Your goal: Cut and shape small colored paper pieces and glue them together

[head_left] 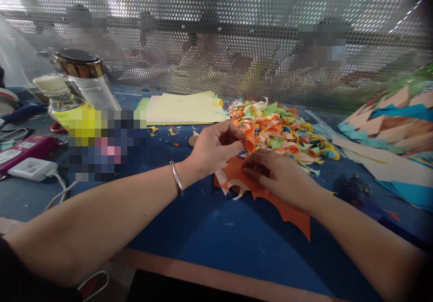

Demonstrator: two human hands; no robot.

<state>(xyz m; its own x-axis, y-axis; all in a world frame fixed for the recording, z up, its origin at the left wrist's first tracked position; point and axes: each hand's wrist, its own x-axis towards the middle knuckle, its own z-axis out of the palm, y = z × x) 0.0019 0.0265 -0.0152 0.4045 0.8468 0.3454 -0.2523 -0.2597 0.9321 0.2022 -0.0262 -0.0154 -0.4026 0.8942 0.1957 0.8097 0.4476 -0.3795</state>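
Observation:
My left hand (216,147), with a silver bangle at its wrist, has thumb and fingers brought together on a small curled piece of orange paper (249,140). Just to its right, my right hand (282,175) has curled fingers gripping a larger orange paper sheet (287,209) with scalloped, pointed cut edges. A pale scrap of paper (222,180) shows at the sheet's left end. Right behind both hands lies a heap of small curled paper pieces (280,128) in orange, yellow, green and pink.
Behind my left hand lies a stack of pale yellow paper (186,105). A plastic bottle (56,96), a tumbler (91,83) and a purple power strip (34,151) stand left. Folded paper (399,117) and a dark blue-handled tool (368,207) lie right. A perforated metal screen (237,44) borders the back.

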